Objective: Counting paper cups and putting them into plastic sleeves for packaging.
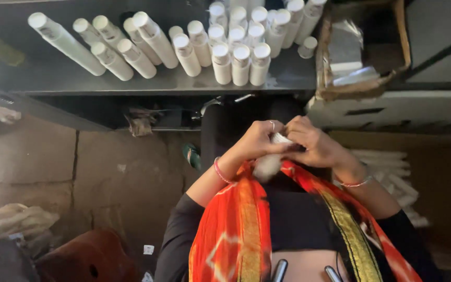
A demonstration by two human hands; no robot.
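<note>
A small white tube (276,142) sits pinched between both hands, close to the chest above the orange scarf (236,219). The left hand (254,140) curls tight around its body while the right hand (311,142) closes over its upper end — both grips narrow, fingers folded in. To work it well, the body should be held steady and only the end turned. Beyond, many like white tubes (236,57) stand on the dark table (53,78), beside a cardboard box (364,90).

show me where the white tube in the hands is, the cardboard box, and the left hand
white tube (280,139), head view, on the capped end between the fingers
cardboard box (325,62), head view, on its left wall
left hand (257,140), head view, on its back
</note>
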